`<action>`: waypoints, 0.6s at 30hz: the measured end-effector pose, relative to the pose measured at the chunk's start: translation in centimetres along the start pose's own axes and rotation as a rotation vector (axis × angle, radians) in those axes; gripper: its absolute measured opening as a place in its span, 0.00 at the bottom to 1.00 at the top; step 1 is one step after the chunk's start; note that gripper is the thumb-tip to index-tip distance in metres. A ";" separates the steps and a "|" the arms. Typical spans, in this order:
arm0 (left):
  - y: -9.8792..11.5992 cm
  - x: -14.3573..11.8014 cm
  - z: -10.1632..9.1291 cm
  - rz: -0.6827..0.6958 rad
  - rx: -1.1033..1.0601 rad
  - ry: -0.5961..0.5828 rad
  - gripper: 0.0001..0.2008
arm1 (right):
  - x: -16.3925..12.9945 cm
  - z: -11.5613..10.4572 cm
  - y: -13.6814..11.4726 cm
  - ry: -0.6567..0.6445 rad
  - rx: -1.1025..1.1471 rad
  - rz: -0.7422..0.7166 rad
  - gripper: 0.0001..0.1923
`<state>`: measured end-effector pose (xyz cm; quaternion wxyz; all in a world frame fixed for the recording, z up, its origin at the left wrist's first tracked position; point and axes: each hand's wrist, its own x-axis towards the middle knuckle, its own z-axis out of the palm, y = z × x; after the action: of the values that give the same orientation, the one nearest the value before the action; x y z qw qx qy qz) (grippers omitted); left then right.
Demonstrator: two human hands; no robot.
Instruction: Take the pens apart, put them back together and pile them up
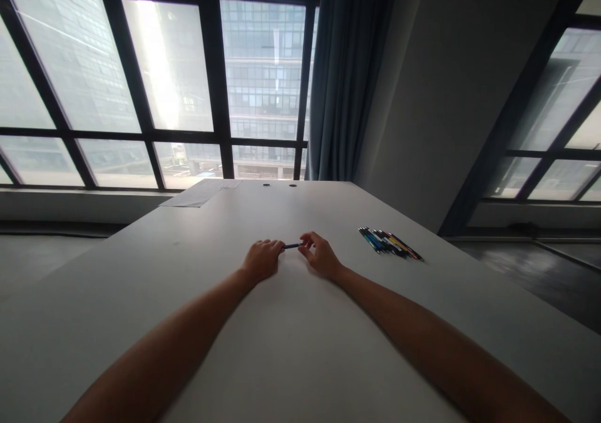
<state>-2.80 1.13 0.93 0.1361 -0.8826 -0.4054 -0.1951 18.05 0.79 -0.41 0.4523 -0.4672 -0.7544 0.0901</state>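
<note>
A dark, slim pen lies crosswise between my two hands, just above the white table. My left hand is closed around its left end, knuckles up. At the other end, my right hand pinches the pen between thumb and fingers. Both ends are hidden by my fingers, so I cannot tell whether it has a cap. To the right of my right hand, several pens in black, blue, green, yellow and red lie side by side on the table.
Sheets of paper lie at the table's far left corner. Two dark round fittings sit near the far edge. Beyond the table are large windows, a blue curtain and a grey pillar.
</note>
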 end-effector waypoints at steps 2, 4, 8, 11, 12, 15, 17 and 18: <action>0.0 0.0 0.0 0.004 -0.010 0.001 0.11 | 0.0 0.0 -0.1 -0.023 -0.008 0.032 0.11; 0.0 0.0 -0.1 0.007 -0.015 -0.005 0.11 | 0.1 0.0 -0.1 -0.058 -0.018 0.055 0.16; 0.0 0.0 -0.2 0.002 -0.012 -0.031 0.11 | 0.1 0.2 0.3 -0.042 -0.035 0.034 0.09; 0.0 0.0 -0.2 -0.005 -0.007 -0.037 0.11 | 0.0 0.2 0.3 -0.019 -0.010 0.013 0.05; 0.0 0.0 -0.2 -0.007 -0.008 -0.035 0.11 | 0.0 0.2 0.2 -0.012 0.000 0.004 0.07; 0.0 0.0 -0.1 -0.004 -0.009 -0.024 0.11 | 0.0 0.1 0.1 -0.012 -0.003 0.013 0.08; 0.0 0.0 -0.1 0.003 -0.006 -0.021 0.11 | 0.0 0.0 0.0 -0.044 -0.028 0.040 0.12; 0.0 0.0 -0.1 0.005 -0.005 -0.019 0.11 | 0.1 0.0 0.0 -0.055 -0.037 0.046 0.13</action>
<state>-2.82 1.13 1.00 0.1303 -0.8859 -0.4039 -0.1874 18.03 0.85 -0.41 0.4206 -0.4900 -0.7571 0.0990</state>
